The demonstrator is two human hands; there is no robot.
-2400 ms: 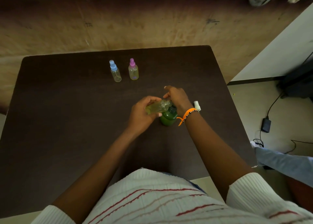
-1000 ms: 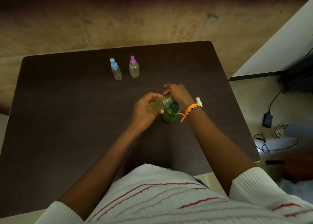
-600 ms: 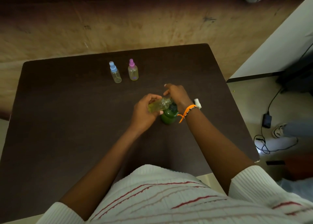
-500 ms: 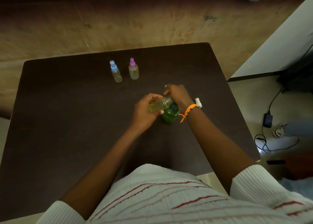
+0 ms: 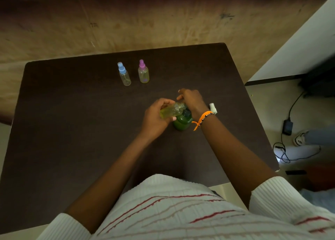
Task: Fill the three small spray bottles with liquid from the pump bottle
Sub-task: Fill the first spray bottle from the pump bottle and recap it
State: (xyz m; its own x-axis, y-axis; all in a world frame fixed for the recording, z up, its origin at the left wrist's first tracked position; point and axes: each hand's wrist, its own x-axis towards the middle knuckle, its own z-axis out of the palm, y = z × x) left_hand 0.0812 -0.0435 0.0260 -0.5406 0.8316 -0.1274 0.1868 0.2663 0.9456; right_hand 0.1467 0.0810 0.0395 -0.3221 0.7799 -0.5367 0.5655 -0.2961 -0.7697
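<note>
A dark brown table [image 5: 72,131] with a matte top and rounded corners fills most of the view, standing on a worn tan floor [image 5: 126,25]. To the right, off the table, a black adapter [image 5: 287,127] and tangled cables [image 5: 284,152] lie on pale flooring beside a white wall [image 5: 299,45].

Toward the far side of the table two small clear plastic spray bottles stand upright, just beside each other and well apart from the hands: the blue-capped bottle [image 5: 124,74] on the left and the pink-capped bottle [image 5: 143,72] on the right, the latter tinted yellowish. A small white spray cap [image 5: 213,108] lies on the table just right of the right wrist, which wears an orange bracelet [image 5: 202,118].

Near the table's middle stands the round green pump bottle [image 5: 181,122], its dark top partly hidden by the hands. The left hand [image 5: 156,119] has its fingers curled round the third bottle [image 5: 172,111], a clear one holding yellow-green liquid, tilted almost sideways with its mouth at the pump's top. The right hand [image 5: 191,100] rests over the pump head, fingers bent down on it; the grip itself cannot be made out.
</note>
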